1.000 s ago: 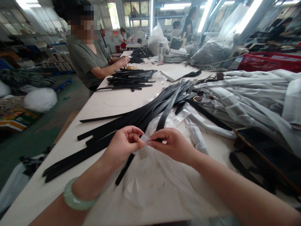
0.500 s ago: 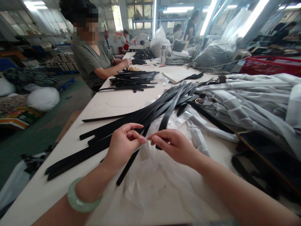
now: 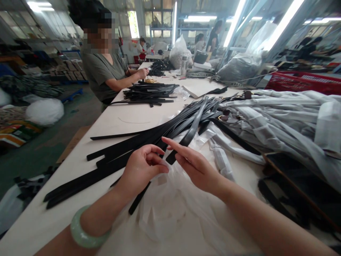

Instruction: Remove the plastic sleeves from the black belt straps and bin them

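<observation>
My left hand [image 3: 142, 169], with a pale green bangle [image 3: 86, 233] on its wrist, pinches the top edge of a clear plastic bag [image 3: 173, 209] that lies flat on the white table [image 3: 128, 117]. My right hand [image 3: 194, 167] is just beside it, index finger stretched out over the near end of a black belt [image 3: 190, 133], which it holds between finger and thumb. That belt runs back into a long pile of black belts [image 3: 138, 140] spread across the table to the left.
A heap of belts wrapped in clear plastic [image 3: 277, 121] fills the right side. A dark tray [image 3: 301, 177] sits at the near right. A seated person [image 3: 103, 71] handles another stack of black belts [image 3: 149, 92] farther along. A red crate [image 3: 303, 80] stands at the far right.
My right hand has let go of the bag's edge and lifted slightly, taking the end of a black belt. My left hand keeps its pinch on the bag.
</observation>
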The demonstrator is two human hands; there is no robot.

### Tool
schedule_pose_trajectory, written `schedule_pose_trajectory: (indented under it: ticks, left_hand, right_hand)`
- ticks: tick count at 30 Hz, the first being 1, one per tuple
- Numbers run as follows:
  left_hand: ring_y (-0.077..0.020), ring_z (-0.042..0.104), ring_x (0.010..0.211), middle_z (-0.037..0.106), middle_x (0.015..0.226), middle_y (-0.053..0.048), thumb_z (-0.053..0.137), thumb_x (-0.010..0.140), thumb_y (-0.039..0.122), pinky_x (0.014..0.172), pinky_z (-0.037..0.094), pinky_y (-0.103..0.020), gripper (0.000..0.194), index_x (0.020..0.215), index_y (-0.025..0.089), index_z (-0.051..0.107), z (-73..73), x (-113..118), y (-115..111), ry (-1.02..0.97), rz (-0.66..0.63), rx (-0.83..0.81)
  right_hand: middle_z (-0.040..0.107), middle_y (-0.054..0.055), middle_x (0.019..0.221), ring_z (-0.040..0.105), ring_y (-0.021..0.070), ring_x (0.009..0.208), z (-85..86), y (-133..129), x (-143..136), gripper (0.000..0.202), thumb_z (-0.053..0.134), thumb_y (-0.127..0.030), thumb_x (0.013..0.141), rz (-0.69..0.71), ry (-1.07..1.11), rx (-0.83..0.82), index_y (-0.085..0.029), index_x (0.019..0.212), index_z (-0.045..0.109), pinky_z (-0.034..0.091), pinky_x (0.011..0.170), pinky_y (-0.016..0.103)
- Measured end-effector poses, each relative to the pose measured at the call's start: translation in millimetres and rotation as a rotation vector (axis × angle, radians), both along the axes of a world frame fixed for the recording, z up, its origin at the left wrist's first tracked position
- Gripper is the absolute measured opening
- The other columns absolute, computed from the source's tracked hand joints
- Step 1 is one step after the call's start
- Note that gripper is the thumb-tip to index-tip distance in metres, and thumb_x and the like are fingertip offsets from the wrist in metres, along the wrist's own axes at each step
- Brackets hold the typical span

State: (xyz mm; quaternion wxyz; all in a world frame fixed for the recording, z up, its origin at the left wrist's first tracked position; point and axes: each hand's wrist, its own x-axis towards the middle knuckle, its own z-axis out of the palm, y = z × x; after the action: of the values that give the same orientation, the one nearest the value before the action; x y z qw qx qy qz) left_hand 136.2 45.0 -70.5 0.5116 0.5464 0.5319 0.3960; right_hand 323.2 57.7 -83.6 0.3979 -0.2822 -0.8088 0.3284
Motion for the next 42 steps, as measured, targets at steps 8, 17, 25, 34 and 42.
schedule_pose_trajectory:
  ticks: [8, 17, 25, 34, 42]
  left_hand:
    - [-0.0149, 0.065, 0.066, 0.071, 0.071, 0.002, 0.078, 0.061, 0.015, 0.062, 0.047, -0.023, 0.037, 0.092, 0.017, 0.058, -1.6, -1, 0, 0.076, -0.020, 0.019]
    - [-0.0129, 0.065, 0.065, 0.068, 0.066, 0.005, 0.078, 0.060, 0.011, 0.062, 0.046, -0.021, 0.036, 0.090, 0.018, 0.060, 0.1, 2, -2, 0.092, -0.050, 0.025]
    - [-0.0164, 0.065, 0.072, 0.070, 0.076, -0.001, 0.078, 0.064, 0.020, 0.066, 0.048, -0.024, 0.041, 0.101, 0.017, 0.060, -3.6, -1, 1, 0.034, -0.059, 0.002]
    - [-0.0151, 0.064, 0.064, 0.068, 0.067, 0.001, 0.079, 0.062, 0.021, 0.062, 0.047, -0.024, 0.047, 0.103, 0.015, 0.056, -0.2, -1, 1, -0.132, -0.060, -0.140]
    - [-0.0125, 0.061, 0.058, 0.067, 0.064, 0.002, 0.080, 0.059, 0.020, 0.057, 0.044, -0.021, 0.052, 0.104, 0.015, 0.056, 3.4, -2, 1, -0.073, -0.030, -0.136]
  right_hand:
    - [0.065, 0.007, 0.106, 0.058, 0.0195, 0.086, -0.3, -3, 1, 0.042, 0.038, -0.022, 0.096, -0.071, -0.017, -0.035, -0.021, 0.138, 0.045, 0.047, 0.078, 0.035]
    - [0.067, 0.005, 0.102, 0.058, 0.0181, 0.079, -5.4, -2, -1, 0.041, 0.038, -0.022, 0.096, -0.063, -0.048, -0.047, -0.023, 0.136, 0.047, 0.046, 0.071, 0.033]
    - [0.045, 0.007, 0.141, 0.051, 0.0208, 0.116, -3.9, -6, -3, 0.046, 0.034, -0.023, 0.098, 0.003, -0.099, 0.044, -0.025, 0.144, 0.033, 0.043, 0.096, 0.037]
    - [0.030, 0.003, 0.150, 0.035, 0.0252, 0.133, 1.4, 2, 4, 0.053, 0.037, -0.050, 0.097, 0.058, 0.091, -0.193, -0.033, 0.146, 0.026, 0.028, 0.110, 0.048]
    - [0.034, 0.005, 0.148, 0.031, 0.0233, 0.136, -7.9, 12, 3, 0.048, 0.036, -0.045, 0.098, -0.128, 0.210, -0.172, -0.024, 0.142, 0.038, 0.025, 0.113, 0.047]
